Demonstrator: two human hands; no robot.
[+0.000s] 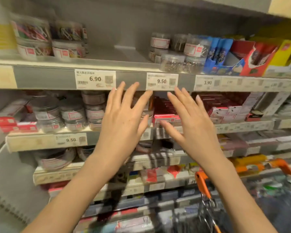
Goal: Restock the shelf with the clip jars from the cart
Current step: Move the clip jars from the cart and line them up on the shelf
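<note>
Left hand: the bare left hand [123,115] is raised in front of the shelving, back toward the camera, fingers straight and spread wide, holding nothing; its fingertips [135,84] overlap the grey price rail of the upper shelf [45,78].
Right hand: the bare right hand [190,121] is up beside it, near but apart, fingers also straight and fanned out, empty; its fingertips reach just below the white 9.50 price label [161,81].
Clip jars, upper left: clear round plastic jars of coloured paper clips [47,39] stand stacked two high at the left of the upper shelf, above and left of the white 6.90 price label [95,79].
Clip jars, upper right: clear round plastic jars of silver clips [180,52] stand stacked at the right, above the 9.50 label.
Gap: a bare stretch of grey shelf floor [119,54] lies between the two jar groups, above both hands.
Middle shelf: more clear jars with dark clips [70,115] sit left of the left hand; red and white small boxes [225,108] fill the space to the right.
Upper far right: blue, red and yellow cardboard display boxes [252,56] stand beside the silver-clip jars.
Cart: a wire shopping cart with orange plastic handle parts [203,184] shows at lower right, blurred; its contents cannot be made out.
</note>
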